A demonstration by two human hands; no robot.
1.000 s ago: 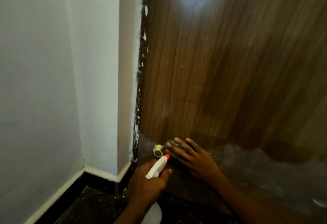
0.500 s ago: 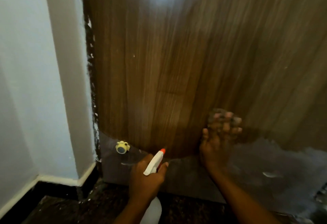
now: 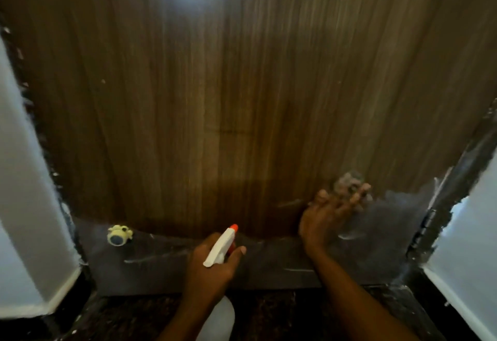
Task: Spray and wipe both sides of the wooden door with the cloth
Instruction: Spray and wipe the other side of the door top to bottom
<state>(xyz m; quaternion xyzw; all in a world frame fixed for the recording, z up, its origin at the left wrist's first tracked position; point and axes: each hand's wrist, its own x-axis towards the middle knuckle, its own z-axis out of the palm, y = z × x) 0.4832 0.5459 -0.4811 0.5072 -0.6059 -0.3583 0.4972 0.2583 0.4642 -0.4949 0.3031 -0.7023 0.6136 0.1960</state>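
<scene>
Fingers [image 3: 345,205] of the right hand [image 3: 325,219] were fanned wide and stretched out, tips aimed toward 1 o'clock, pressing flat on the cloth [image 3: 348,180]. And that cloth was a grey crumpled wad, blurred, pinned against the wooden door [image 3: 242,98] at about 4 o'clock on the panel, just above the hazy grey band [image 3: 161,260] that ran across the door's foot. Palm touched the door too, or near enough; the blur did not let me tell.

Over to the left hand [image 3: 212,265], low at 6 o'clock: it was wrapped round the neck of the spray bottle [image 3: 219,248], fingers curled tight, one fingertip showing at the 3 o'clock side of the white head. The orange nozzle pointed up toward 12, at the lower middle of the door, close to it but apart. The bottle's pale body hung below the wrist.

At 8 o'clock a small yellow knob [image 3: 119,235] sat on the grey band, well apart from both hands. A dark hinge [image 3: 427,222] showed at 4 o'clock on the door's edge. White walls [image 3: 27,206] flanked the door at 9 and 3, and the dark speckled floor [image 3: 282,313] ran beneath the arms.
</scene>
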